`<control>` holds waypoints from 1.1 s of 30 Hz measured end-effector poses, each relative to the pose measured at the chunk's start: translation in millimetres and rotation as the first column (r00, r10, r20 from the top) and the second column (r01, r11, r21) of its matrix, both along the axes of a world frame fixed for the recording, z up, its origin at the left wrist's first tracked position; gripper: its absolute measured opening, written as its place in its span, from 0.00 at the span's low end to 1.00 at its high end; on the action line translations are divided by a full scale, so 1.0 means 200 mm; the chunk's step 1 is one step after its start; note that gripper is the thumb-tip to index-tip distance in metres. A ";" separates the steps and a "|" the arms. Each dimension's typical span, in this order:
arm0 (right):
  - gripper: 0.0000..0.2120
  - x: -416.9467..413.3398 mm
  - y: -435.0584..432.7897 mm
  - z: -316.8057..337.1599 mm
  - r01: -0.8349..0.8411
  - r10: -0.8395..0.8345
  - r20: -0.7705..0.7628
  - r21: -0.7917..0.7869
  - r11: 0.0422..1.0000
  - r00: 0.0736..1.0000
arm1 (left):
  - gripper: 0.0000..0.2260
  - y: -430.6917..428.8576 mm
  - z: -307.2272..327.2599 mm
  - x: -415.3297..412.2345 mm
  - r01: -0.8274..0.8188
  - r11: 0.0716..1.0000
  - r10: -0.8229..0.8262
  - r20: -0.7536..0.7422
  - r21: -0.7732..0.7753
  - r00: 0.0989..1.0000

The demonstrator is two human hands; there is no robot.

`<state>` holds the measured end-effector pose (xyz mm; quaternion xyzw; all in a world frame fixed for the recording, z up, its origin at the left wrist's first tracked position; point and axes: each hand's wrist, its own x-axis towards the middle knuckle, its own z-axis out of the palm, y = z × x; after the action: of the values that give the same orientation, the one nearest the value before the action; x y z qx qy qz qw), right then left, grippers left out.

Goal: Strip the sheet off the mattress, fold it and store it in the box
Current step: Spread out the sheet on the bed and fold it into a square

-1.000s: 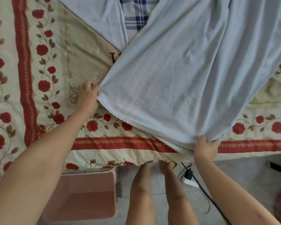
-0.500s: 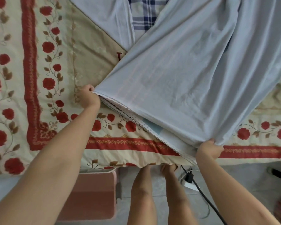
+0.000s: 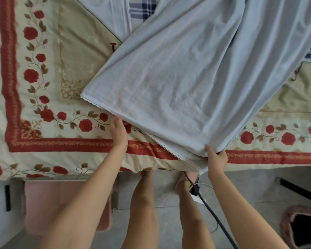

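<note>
A pale blue sheet (image 3: pixel 178 83) lies folded over on the mattress (image 3: pixel 43 97), which has a cream cover with red roses. The sheet's lace-trimmed hem runs diagonally toward me. My right hand (image 3: pixel 216 158) grips the sheet's near corner at the bed's edge, fingers curled into the cloth. Flat on the mattress, my left hand (image 3: pixel 118 129) has straight fingers whose tips reach the hem's middle and hold nothing. The sheet's left corner lies free. A pink box (image 3: pixel 61 200) stands on the floor below the bed edge, partly behind my left arm.
Blue plaid fabric (image 3: pixel 142 8) shows at the top under the sheet. A black cable (image 3: pixel 214 216) and a white plug block (image 3: pixel 197 197) lie by my feet. A furry pink slipper (image 3: pixel 302 229) sits on the floor at the lower right.
My left hand let go of the sheet's left corner and slid right along the hem. That corner now lies on the mattress. My right hand kept its grip.
</note>
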<state>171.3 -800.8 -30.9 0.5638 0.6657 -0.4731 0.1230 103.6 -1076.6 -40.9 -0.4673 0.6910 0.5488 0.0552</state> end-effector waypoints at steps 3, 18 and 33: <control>0.05 -0.03 0.07 -0.01 -0.054 0.059 0.083 -0.062 0.997 0.995 | 0.20 0.11 0.00 0.03 0.059 0.998 -0.059 0.033 0.007 0.998; 0.10 -0.82 0.80 -0.01 0.117 -0.176 -0.214 -0.262 0.958 0.961 | 0.23 1.12 0.09 0.17 0.773 0.289 -0.928 0.033 -0.565 0.372; 0.04 -0.96 1.14 -0.11 -0.118 0.107 -0.143 -0.069 0.991 0.984 | 0.26 1.36 -0.10 0.18 0.809 -0.143 -0.884 0.441 -0.570 0.155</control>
<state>-20.1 -572.2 -52.2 0.4857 0.6845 -0.5292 0.1245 140.0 -804.1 -61.4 0.1478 0.9701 0.0764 0.1768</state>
